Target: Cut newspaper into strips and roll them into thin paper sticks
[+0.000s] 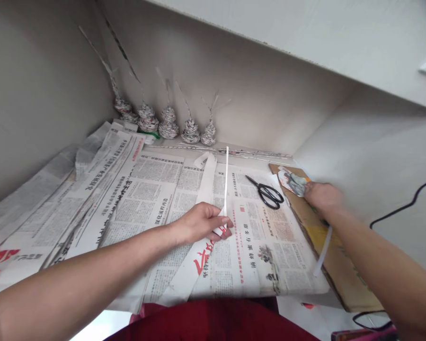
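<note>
Between the thumb and fingers of my left hand (218,225) is a thin rolled newspaper tube (227,177), pointing away from me. A long newspaper strip (184,277) with red lettering trails from it toward the front edge. My right hand (323,196) is over the cardboard at the right, touching a crumpled piece of printed paper (294,182). Its fingers are blurred and mostly hidden. Black-handled scissors (268,193) lie between my hands on the newspaper sheet (287,255). A narrow whitish strip (323,251) shows below my right wrist.
Several woven paper gourds (168,124) with thin stems stand along the back wall. Thin paper rods (248,153) lie in front of it. Newspaper strips (88,189) are layered at left. Flat cardboard (355,289) borders the right side, near a black cable (401,207).
</note>
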A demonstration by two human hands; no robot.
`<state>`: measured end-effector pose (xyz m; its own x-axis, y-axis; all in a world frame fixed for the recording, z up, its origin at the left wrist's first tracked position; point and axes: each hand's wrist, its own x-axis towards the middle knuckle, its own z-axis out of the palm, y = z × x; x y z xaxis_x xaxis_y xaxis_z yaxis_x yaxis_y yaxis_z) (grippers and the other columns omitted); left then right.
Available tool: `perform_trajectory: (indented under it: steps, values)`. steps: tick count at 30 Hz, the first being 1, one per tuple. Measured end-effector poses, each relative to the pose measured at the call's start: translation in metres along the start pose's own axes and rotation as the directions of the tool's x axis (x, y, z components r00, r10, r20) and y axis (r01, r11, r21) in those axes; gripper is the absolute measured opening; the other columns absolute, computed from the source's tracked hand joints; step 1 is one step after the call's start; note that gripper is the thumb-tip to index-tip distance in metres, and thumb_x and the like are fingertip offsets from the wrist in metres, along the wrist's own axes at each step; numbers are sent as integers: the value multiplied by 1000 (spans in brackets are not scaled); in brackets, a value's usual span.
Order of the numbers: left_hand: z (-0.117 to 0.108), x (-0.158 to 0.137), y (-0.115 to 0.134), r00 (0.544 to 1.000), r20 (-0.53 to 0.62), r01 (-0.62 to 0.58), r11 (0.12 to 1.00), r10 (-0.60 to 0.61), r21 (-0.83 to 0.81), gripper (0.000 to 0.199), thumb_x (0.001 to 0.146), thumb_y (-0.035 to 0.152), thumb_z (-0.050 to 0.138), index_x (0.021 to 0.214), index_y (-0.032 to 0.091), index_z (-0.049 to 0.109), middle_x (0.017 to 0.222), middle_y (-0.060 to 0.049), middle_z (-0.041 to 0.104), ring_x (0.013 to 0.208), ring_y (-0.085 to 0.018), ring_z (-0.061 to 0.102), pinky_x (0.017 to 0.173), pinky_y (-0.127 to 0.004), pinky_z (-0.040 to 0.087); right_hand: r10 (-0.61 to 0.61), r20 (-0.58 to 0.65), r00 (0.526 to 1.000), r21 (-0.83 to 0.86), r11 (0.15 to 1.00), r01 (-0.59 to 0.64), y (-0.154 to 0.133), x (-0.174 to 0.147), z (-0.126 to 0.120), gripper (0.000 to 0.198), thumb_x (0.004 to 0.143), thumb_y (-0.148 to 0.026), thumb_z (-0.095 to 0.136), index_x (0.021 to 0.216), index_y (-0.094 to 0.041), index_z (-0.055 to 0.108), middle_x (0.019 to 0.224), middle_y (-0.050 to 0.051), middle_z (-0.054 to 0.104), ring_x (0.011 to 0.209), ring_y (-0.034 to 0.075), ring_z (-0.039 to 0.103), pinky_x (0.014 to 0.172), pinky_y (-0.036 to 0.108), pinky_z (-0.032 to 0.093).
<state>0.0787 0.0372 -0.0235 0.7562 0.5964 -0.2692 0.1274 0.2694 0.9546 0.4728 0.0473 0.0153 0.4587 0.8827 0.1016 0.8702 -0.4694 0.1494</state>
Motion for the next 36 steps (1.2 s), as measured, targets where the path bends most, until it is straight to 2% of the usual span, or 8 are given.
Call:
perform_trajectory:
  steps: [5,10,13,15,20,24,32,36]
  values:
    - [-1,1,-2,1000,-5,-4,999,4,-35,28,83,39,60,90,13,69,80,-7,70,80,-16,66,74,-30,54,117,40,992,-87,990,-113,3,0,-12,45,89,-46,44,96,-11,72,97,27,67,92,38,63,66,42,41]
    - [-1,2,-4,1000,-8,-3,999,3,-33,28,84,38,58,90,13,69,80,-7,70,81,-16,65,74,-30,54,-50,-295,954,91,993,80,-52,-38,-43,44,85,-50,52,94,-12,72,98,24,68,95,35,61,71,40,40]
    - [-2,1,-3,1000,7,-25,1000,25,-16,30,85,39,57,91,13,68,81,-7,68,81,-15,64,73,-30,53,-285,-102,953,599,748,287,-114,-75,-52,30,86,-41,52,80,-21,74,93,10,72,80,22,64,70,32,44]
    - [-2,1,-2,999,14,-42,999,43,-17,31,84,41,57,89,12,68,81,-6,67,80,-15,63,73,-30,53,-498,-37,867,777,531,338,-150,-99,-52,30,88,-42,51,83,-22,72,85,6,73,73,19,63,65,30,44]
    - [-3,3,-1,998,-8,-57,998,57,-27,33,83,43,59,85,12,67,82,-7,67,79,-16,63,73,-32,53,-503,-195,842,731,498,466,-195,-128,-44,37,82,-47,61,55,-21,56,47,-4,48,45,12,40,48,27,29]
    - [-3,4,-1,998,-25,-52,998,51,-22,32,84,42,58,81,11,66,80,-8,67,75,-16,63,70,-32,53,-493,-201,847,790,429,438,-200,-128,-38,41,87,-47,55,55,-21,52,47,-4,41,44,11,36,45,27,26]
    - [-4,3,4,999,-37,-22,1000,21,-12,31,85,40,56,80,10,66,80,-8,67,77,-17,64,71,-32,54,-554,-49,831,946,242,217,-190,-121,-28,38,91,-51,47,93,-22,70,66,1,63,59,15,56,59,28,42]
    - [-3,2,2,1000,-31,-4,1000,4,-16,31,85,40,56,82,11,67,81,-8,68,78,-17,65,74,-33,54,-578,-10,816,987,126,102,-186,-117,-30,31,87,-48,57,94,-23,74,82,2,68,71,15,57,65,28,42]
